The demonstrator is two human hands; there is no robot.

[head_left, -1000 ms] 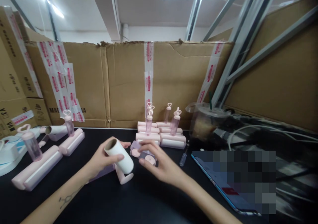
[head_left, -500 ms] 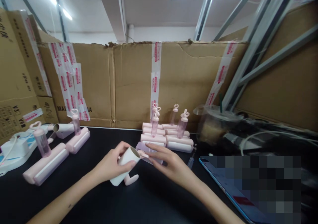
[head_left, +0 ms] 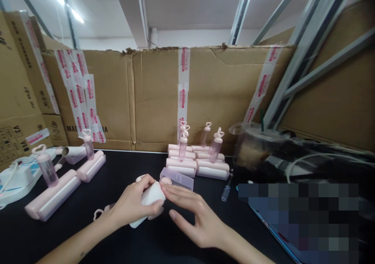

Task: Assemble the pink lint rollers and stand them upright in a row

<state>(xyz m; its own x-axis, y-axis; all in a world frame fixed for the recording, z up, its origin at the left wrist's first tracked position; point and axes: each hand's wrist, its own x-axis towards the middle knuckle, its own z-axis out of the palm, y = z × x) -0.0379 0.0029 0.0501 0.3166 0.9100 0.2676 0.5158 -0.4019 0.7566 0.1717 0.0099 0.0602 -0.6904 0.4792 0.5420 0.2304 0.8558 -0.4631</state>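
Head view: the left hand (head_left: pixel 134 202) grasps a white paper roll (head_left: pixel 152 195), whose far end the unclenched right hand (head_left: pixel 202 216) touches.

Bare L hand (head_left: pixel 140 197) was curled in a firm grip, thumb opp. fingers. Bare L forearm (head_left: pixel 88 232), w/ small dark mark (head_left: pixel 82 254), slanted up from bottom L. Bare R hand (head_left: pixel 202 213) had fingers extended, approx. tog., thumb spread below, fingertips near L's. Bare R forearm (head_left: pixel 241 242) angled from bottom R.
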